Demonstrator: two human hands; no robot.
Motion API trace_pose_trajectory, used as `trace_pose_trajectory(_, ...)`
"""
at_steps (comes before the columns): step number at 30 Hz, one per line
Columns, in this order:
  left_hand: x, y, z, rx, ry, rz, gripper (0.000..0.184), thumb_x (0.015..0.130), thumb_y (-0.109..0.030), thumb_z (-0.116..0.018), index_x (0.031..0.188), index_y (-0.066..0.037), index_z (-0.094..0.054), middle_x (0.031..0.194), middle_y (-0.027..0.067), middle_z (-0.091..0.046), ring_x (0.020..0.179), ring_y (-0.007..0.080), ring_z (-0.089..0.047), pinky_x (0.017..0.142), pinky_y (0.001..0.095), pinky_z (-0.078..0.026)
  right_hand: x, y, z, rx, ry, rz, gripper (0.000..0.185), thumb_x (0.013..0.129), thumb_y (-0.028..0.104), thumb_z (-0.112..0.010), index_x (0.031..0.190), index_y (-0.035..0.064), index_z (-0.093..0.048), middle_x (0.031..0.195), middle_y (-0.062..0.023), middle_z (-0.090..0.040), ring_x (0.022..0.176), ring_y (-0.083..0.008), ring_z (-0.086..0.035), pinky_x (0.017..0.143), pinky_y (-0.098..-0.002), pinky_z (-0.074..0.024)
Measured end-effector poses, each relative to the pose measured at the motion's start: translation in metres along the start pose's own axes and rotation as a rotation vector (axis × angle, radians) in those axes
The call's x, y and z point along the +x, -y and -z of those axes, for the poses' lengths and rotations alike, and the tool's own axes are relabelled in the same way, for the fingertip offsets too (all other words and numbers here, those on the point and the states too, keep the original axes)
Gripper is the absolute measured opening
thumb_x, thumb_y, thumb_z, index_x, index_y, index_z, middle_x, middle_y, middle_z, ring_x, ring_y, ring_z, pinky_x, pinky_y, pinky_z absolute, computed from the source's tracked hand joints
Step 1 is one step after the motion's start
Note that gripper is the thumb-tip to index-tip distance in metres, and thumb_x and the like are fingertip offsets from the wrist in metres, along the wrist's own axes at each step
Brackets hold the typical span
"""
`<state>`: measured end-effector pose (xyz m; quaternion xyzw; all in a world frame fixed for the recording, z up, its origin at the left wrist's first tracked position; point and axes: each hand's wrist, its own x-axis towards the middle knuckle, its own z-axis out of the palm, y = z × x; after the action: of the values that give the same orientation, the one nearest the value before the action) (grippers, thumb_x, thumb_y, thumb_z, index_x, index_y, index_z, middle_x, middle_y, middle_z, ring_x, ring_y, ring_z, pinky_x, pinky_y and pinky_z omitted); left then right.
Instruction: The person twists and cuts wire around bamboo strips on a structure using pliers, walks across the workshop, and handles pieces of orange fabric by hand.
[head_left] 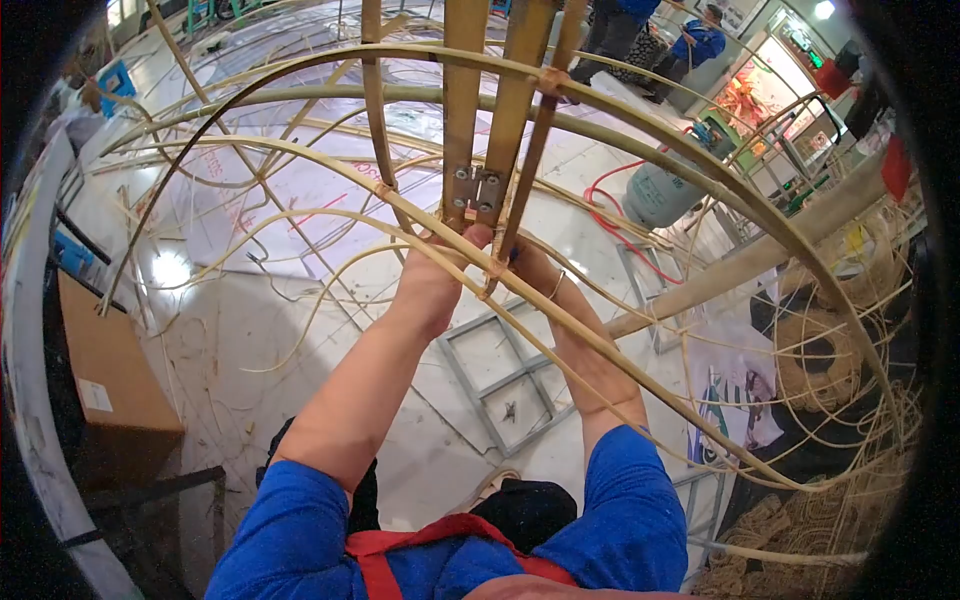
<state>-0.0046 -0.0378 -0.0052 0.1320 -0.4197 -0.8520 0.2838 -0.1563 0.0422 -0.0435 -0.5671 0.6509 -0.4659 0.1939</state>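
A frame of bent bamboo strips (330,170) arches across the view in front of me. Two wide upright bamboo slats (467,90) come down its middle, joined near their lower ends by a metal hinge (477,188) with screws. My left hand (440,258) is closed around the frame's lower joint, its thumb just under the hinge. Close beside it, my right hand (530,268) reaches in behind a narrow dark bamboo strip (530,150); its fingers are hidden there. A thin curved strip (590,360) passes in front of both forearms.
A grey gas cylinder (660,192) with a red hose (600,200) stands at the right. Below lies a grey metal grid frame (500,372). A cardboard box (110,370) is at the left, coiled cane (815,355) at the right. People (690,45) stand at the back.
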Motion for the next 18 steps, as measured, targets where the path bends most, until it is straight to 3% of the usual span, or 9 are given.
trace_pose_trajectory(2,0.000,0.000,0.000,-0.014,0.036,-0.031,0.031,0.079,-0.023,-0.065,0.103,-0.007,-0.055,0.095,0.0037,-0.058,0.091,0.0149,-0.051,0.084,0.0333,-0.038,0.003,-0.002,-0.001,-0.057,-0.055,0.083,0.038,0.062,-0.011,-0.038,0.094,0.0041,-0.053,0.082,-0.0135,-0.055,0.074,-0.0283,-0.051,0.070,-0.0354,-0.0432)
trace_pose_trajectory(8,-0.003,-0.001,-0.001,-0.028,0.064,-0.093,0.028,0.080,-0.025,-0.063,0.100,-0.006,-0.056,0.091,0.0034,-0.058,0.088,0.0138,-0.051,0.078,0.0315,-0.041,0.003,0.020,-0.001,-0.049,-0.062,0.041,0.035,0.064,-0.012,-0.039,0.088,0.0065,-0.056,0.080,-0.0114,-0.058,0.075,-0.0274,-0.053,0.068,-0.0342,-0.0440)
trace_pose_trajectory(14,-0.003,0.000,-0.002,-0.050,0.044,-0.104,0.020,0.082,-0.021,-0.060,0.096,-0.007,-0.056,0.086,0.0021,-0.058,0.087,0.0128,-0.051,0.080,0.0300,-0.039,0.001,-0.008,-0.013,-0.039,-0.189,0.041,0.039,0.063,-0.011,-0.043,0.096,0.0048,-0.056,0.086,-0.0155,-0.058,0.078,-0.0271,-0.056,0.067,-0.0330,-0.0452)
trace_pose_trajectory(18,-0.003,-0.003,-0.002,-0.002,0.044,-0.075,0.019,0.083,-0.016,-0.058,0.098,-0.007,-0.054,0.086,0.0013,-0.057,0.085,0.0122,-0.052,0.078,0.0278,-0.040,-0.010,-0.006,-0.012,0.114,-0.131,0.082,0.048,0.064,-0.012,-0.044,0.110,0.0015,-0.050,0.097,-0.0109,-0.057,0.089,-0.0223,-0.054,0.076,-0.0312,-0.0450)
